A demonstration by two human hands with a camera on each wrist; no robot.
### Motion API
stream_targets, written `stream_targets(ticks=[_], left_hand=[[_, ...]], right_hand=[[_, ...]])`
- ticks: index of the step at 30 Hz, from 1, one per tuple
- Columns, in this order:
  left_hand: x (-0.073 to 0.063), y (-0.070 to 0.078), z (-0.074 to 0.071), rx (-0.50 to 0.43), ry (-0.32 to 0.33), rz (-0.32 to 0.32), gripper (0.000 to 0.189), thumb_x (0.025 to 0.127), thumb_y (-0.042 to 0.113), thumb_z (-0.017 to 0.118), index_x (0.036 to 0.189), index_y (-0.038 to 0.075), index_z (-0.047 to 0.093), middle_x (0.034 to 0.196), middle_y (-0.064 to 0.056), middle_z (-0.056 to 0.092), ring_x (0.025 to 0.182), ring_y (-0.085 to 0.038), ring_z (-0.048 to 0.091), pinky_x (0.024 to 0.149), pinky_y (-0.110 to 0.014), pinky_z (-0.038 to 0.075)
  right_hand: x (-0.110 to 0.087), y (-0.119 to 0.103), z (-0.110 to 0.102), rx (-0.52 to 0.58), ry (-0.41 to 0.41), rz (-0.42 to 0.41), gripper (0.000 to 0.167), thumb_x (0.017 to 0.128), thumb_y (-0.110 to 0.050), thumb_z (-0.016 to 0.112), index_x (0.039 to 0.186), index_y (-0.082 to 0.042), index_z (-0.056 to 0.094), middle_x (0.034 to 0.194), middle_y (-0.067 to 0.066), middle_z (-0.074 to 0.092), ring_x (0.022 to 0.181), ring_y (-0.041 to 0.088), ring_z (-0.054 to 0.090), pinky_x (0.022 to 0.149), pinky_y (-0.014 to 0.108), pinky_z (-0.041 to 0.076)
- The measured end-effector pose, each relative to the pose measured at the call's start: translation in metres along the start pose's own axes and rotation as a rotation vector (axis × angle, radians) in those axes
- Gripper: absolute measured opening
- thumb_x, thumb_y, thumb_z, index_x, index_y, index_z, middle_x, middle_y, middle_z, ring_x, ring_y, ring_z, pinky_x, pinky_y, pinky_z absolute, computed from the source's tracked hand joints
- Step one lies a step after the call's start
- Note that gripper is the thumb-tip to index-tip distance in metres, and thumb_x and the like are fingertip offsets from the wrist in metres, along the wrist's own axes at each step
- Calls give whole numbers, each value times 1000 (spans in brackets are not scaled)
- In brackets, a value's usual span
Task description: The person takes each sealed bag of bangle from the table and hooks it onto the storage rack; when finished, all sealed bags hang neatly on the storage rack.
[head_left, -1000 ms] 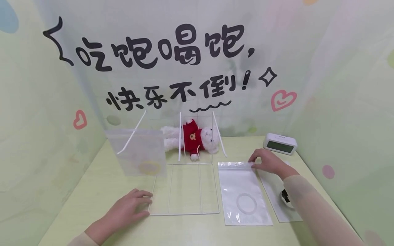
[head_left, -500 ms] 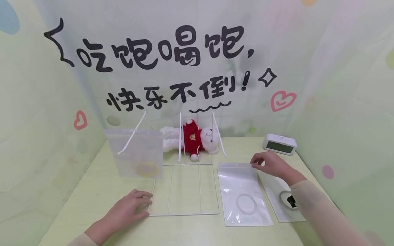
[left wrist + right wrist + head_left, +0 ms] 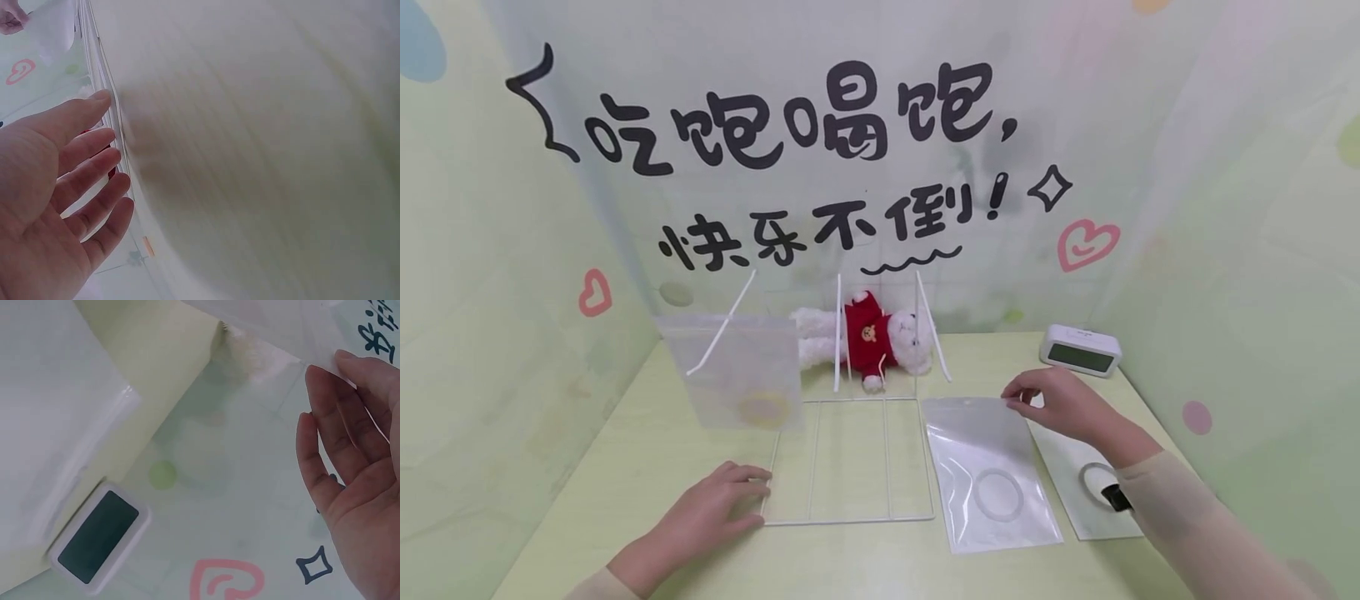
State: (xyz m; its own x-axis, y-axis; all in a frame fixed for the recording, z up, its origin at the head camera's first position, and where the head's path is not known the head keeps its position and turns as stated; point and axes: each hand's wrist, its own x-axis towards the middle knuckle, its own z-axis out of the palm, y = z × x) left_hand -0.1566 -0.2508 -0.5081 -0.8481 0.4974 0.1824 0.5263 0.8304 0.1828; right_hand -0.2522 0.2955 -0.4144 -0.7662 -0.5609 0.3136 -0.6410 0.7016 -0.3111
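Observation:
My right hand (image 3: 1063, 404) pinches the top right corner of a clear zip-lock bag (image 3: 966, 446) between thumb and fingertips; a pale ring (image 3: 978, 497) shows on it. In the right wrist view the bag's edge (image 3: 281, 331) runs up to the thumb and forefinger. A white wire rack (image 3: 850, 522) stands mid-table, with prongs rising at its back. Fingers loosely spread, my left hand (image 3: 707, 512) has its fingertips at the rack's left side. Another zip-lock bag (image 3: 737, 375) hangs at the left prong.
Right of the pinched bag lies another flat bag (image 3: 1060, 454) with a ring and a black item (image 3: 1116, 497), partly behind the sleeve. A white digital clock (image 3: 1081, 350) sits at the back right. Behind the rack lies a plush bear (image 3: 867, 337) in red. Printed curtains enclose the table.
The pinched bag's top edge has lifted slightly and shifted a little left with my right hand. My left hand and the rack stay put; the hanging bag sways slightly.

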Motion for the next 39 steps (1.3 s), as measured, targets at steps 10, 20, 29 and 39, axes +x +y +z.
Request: stream_targets(ticks=[10,20,29,39], left_hand=[[-1,0,1,13,12,9,32,83,33,84,112,20,78,131,7,69,115,-18,62,94,-42,60],[-1,0,1,7,8,7,32,83,33,84,112,21,78,132,7,68,116,-18,62,93,-42,61],[0,1,0,8,-2,5,33,83,32,84,113,20,78,132,6,68,117,-19,62,94,-43,60],[-1,0,0,4,0,7,33,83,32,84,114,20,78,132,7,68,117,-18,62,93,-41,61]], right_hand=[[-1,-30,-24,-6,180,-184,23,77,1,86,94,-12,78,86,-12,75,75,-3,64,70,11,53],[4,-62,-48,65,245,-283,34,72,9,86,96,-14,77,88,-10,75,76,-1,65,73,8,52],[8,-88,-64,132,247,-382,35,75,8,84,97,-17,75,91,-12,74,81,-1,67,75,14,57],[12,-113,-76,149,257,-470,28,81,3,81,97,-18,73,91,-13,72,83,-2,64,78,10,54]])
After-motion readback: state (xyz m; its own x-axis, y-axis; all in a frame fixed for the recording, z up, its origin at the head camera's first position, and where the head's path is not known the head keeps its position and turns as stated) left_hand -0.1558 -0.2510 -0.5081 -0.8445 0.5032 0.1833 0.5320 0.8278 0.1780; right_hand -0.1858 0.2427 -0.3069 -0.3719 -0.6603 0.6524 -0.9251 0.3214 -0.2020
